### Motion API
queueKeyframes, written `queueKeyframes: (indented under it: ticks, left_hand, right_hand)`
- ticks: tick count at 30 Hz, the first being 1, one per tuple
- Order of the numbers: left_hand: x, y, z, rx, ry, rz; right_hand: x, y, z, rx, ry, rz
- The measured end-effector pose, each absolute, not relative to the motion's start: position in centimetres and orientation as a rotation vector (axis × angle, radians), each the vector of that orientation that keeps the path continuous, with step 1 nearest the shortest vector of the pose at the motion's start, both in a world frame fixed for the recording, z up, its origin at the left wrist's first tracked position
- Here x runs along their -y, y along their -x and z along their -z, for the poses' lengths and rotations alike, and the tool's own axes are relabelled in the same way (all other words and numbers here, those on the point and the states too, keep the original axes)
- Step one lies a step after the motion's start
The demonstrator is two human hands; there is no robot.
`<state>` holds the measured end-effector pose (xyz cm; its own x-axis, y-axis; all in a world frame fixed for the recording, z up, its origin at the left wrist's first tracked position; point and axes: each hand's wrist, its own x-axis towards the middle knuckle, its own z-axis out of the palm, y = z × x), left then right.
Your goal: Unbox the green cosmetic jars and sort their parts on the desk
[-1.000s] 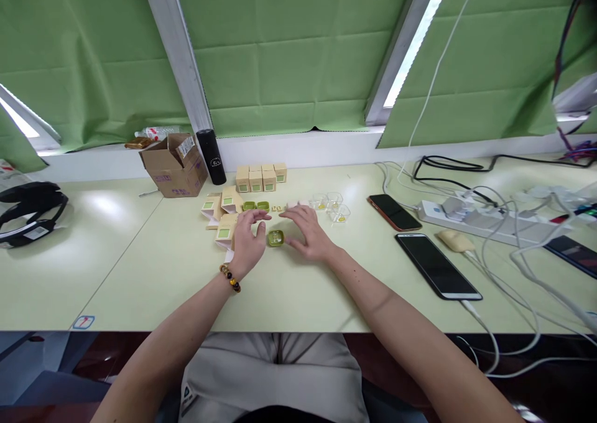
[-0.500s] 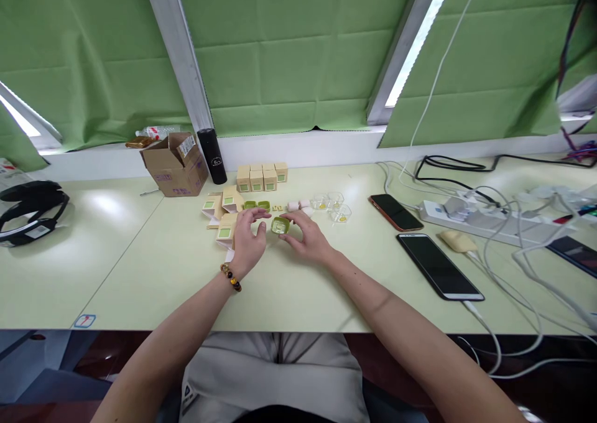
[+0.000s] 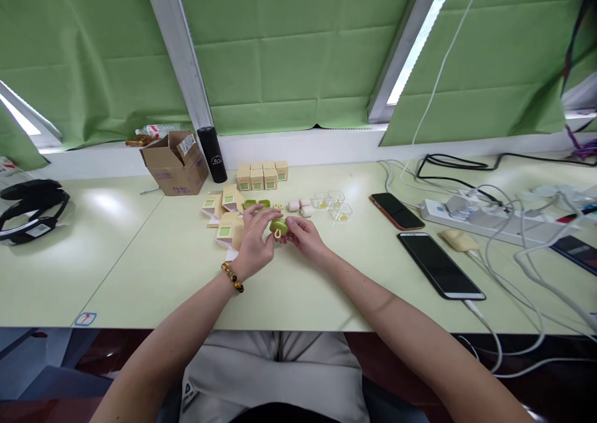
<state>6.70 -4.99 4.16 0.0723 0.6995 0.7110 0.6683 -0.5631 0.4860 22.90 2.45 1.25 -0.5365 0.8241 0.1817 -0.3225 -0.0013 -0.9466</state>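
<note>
A small green plastic case [image 3: 278, 226] with a cream loop on its lower side is raised just above the table between my hands. My right hand [image 3: 305, 239] pinches its right side between thumb and fingers. My left hand [image 3: 255, 236], a beaded bracelet at its wrist, closes around the left side with thumb and fingertips; the exact contact is partly hidden. Behind the left fingers lie two green open cases [image 3: 263, 203], partly covered. Small cream loops [image 3: 278, 207] lie beside them. Pale pink short cylinders [image 3: 293, 206] and clear plastic shells [image 3: 341, 213] with yellow bits are farther right.
Opened small cartons [image 3: 225, 231] lie left of my left hand, and several closed cartons [image 3: 256, 179] stand behind. A cardboard box [image 3: 180, 171] and black bottle [image 3: 212, 155] are at the back left. Phones [image 3: 441, 266], cables and a power strip [image 3: 485, 224] occupy the right.
The green case has been turned over from its open side facing up, so its rounded outside and cream loop now show. My left hand has moved right onto it.
</note>
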Motion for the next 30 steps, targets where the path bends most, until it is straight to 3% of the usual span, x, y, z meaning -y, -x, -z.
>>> queueKeyframes:
  ticks: [5,11,22,30]
  left_hand:
    - [4.2,-6.4,-3.5,-1.462,-2.179,-1.547]
    - [3.2,-6.4,-2.6,-1.483,-1.829,-1.563]
    - [2.9,-6.8,-3.2,-1.234,-1.365,-1.466]
    - [2.8,-6.6,-2.8,-1.237,-1.389,-1.451]
  right_hand:
    - [-2.4,-23.4,-1.6,1.360,0.471,-1.788]
    - [-2.1,-23.6,-1.9,1.473,0.431,-1.704]
    - [-1.2,-23.1,-1.9,1.636,0.656,-1.060]
    - [-1.2,-22.8,-1.9,1.479,0.602,-1.219]
